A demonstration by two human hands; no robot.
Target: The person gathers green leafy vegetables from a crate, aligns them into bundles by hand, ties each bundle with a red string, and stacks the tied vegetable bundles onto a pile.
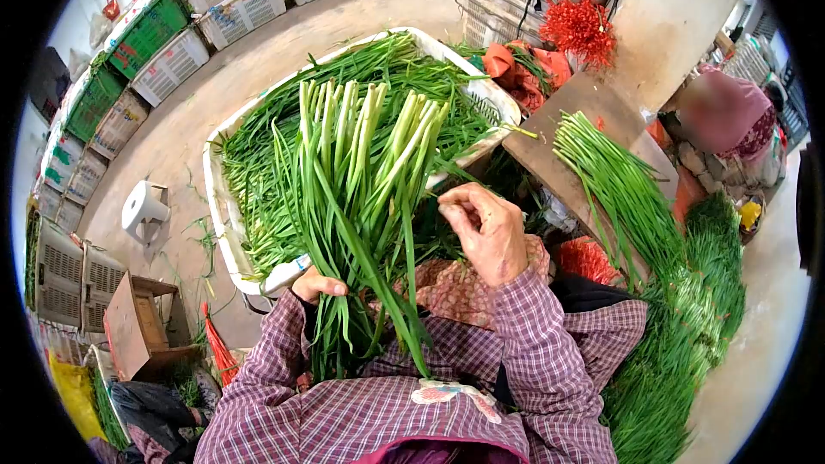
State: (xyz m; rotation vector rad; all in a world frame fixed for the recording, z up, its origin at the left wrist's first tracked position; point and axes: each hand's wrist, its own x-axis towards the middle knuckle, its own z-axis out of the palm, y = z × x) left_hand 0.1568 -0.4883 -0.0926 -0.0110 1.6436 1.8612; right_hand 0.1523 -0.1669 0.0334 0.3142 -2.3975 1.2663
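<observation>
A thick bunch of garlic chives [344, 172] stands upright before me, pale cut ends up and green leaves hanging down. My left hand [318, 285] is wrapped round the leaves low on the bunch, its fingers mostly hidden behind them. Just right of the bunch, my right hand [485, 228] is closed in a pinch, thumb against fingers. Whatever lies between its fingertips, if anything, is too small to tell. Behind the bunch, a white tub [216, 198] holds a heap of loose chives [258, 137].
Right of me, a chive bunch [610, 172] lies on a board [533, 150], with more chives [670, 361] piled beyond. Red ties [577, 30] hang near the pillar. A white stool [144, 210] and wooden box [142, 326] stand left. Crates [236, 13] line the wall. Another person [730, 116] sits right.
</observation>
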